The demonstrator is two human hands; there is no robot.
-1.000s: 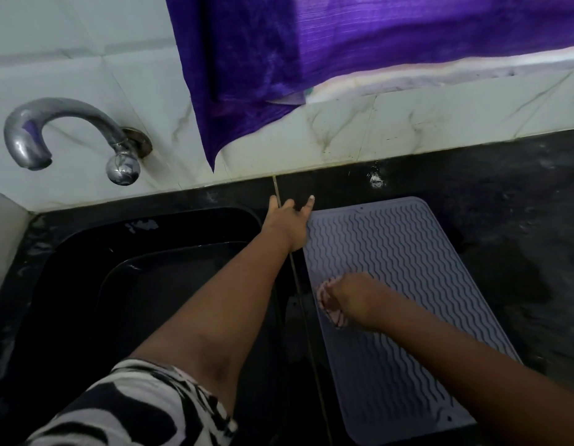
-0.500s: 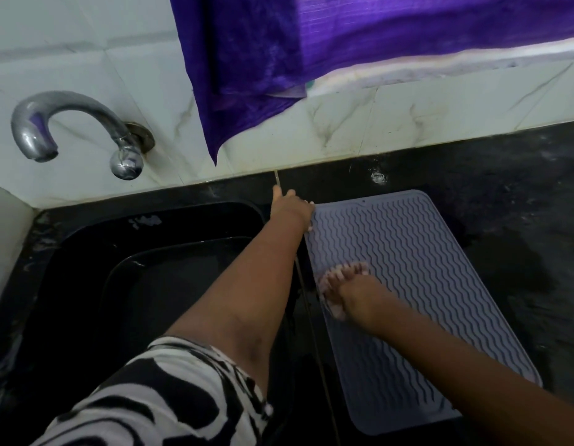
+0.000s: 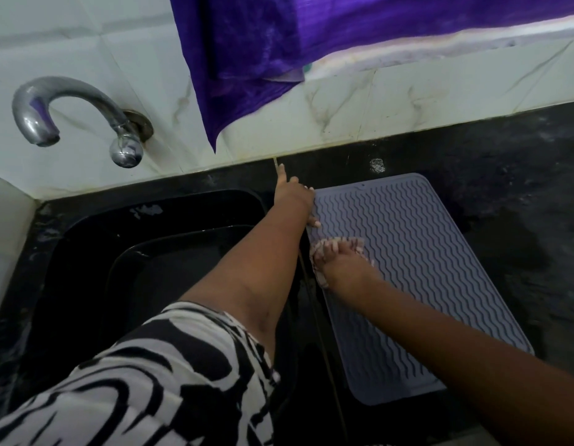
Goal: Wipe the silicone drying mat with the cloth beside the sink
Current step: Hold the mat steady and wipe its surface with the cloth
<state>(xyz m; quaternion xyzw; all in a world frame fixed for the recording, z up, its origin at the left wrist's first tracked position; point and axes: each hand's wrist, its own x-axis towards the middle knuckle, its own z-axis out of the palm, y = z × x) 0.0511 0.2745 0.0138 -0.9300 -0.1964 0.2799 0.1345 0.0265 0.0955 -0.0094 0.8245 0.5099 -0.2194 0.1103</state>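
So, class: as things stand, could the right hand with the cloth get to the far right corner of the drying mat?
Probably yes. The right hand presses the cloth near the mat's left edge; nothing stands on the ribbed surface toward that corner, and the left hand holds only the far left corner.

— Where's the camera sitting?

— On the person's head, looking forward and steeply down over both forearms, close above the counter.

— Which way does it face?

— Toward the tiled wall. The left hand sits near frame centre, with the right hand just this side of it, the sink out to its left and the tap beyond.

— Any second view?

— No, only this wide-angle one.
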